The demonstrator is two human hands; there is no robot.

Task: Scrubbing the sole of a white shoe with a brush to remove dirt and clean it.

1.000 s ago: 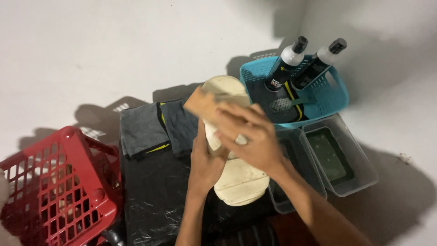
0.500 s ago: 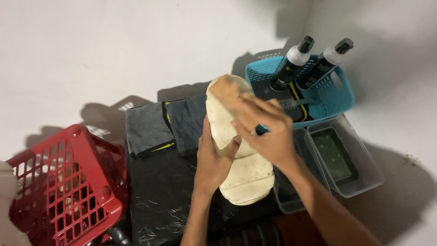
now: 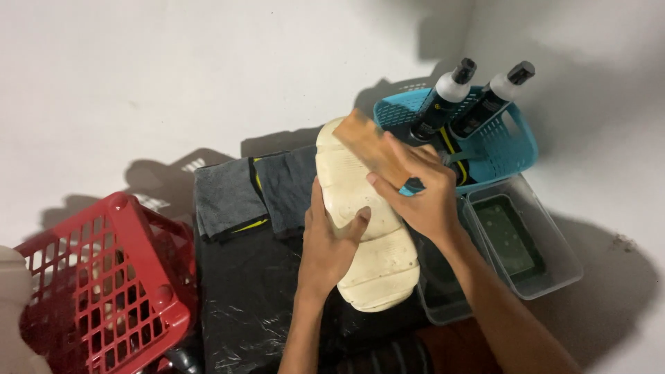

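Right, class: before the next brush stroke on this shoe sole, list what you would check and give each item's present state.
1. Left hand grips the shoe firmly: ok, thumb across the sole.
2. Right hand holds the brush: ok.
3. Brush meets the sole: ok, at the far end.
4. Bristles wet enough: cannot tell.
5. Water tub within reach: ok, beside the right forearm.
6. Bottles upright in the blue basket: ok.
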